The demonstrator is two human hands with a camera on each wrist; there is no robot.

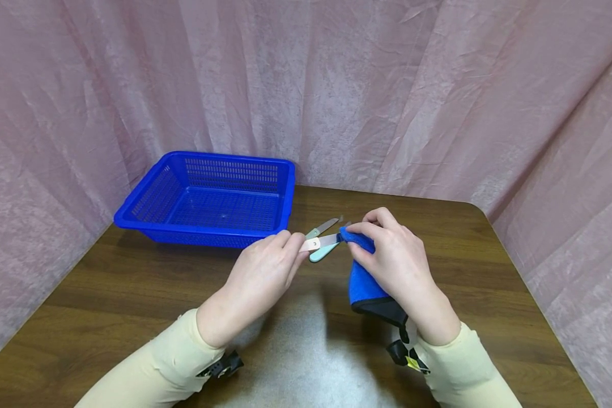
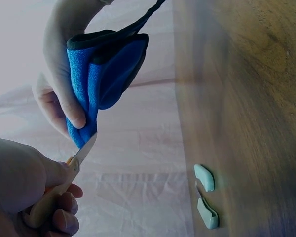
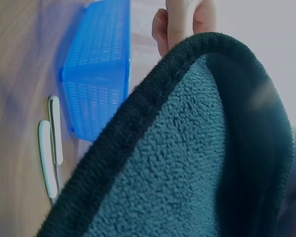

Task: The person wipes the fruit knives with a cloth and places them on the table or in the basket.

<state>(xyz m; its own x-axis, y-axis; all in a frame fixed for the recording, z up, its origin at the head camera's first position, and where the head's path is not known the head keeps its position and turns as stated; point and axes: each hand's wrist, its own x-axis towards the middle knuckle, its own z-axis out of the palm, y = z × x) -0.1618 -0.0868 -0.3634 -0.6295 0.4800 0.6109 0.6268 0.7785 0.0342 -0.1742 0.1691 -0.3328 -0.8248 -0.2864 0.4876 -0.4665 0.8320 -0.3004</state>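
Observation:
My left hand (image 1: 262, 266) grips the pale handle of a folding knife (image 1: 310, 245), its blade unfolded and pointing right. A blue cloth (image 1: 364, 283) with black edging is pinched between the thumb and fingers of my right hand (image 1: 400, 260). Folded over, the cloth (image 2: 81, 74) covers the blade's tip in the left wrist view, while the lower blade (image 2: 86, 149) stays bare. Behind the hands, two mint-green folding knives lie on the table: a nearer one (image 1: 322, 254) and a farther one (image 1: 328, 225), its blade out. In the right wrist view the cloth (image 3: 163, 148) hides most of the work.
A blue plastic basket (image 1: 204, 229) with slotted walls stands at the back left of the wooden table (image 1: 464, 266). Pink curtains (image 1: 336, 102) hang behind the table and along both sides. A dark strap hangs from the cloth beside the right wrist.

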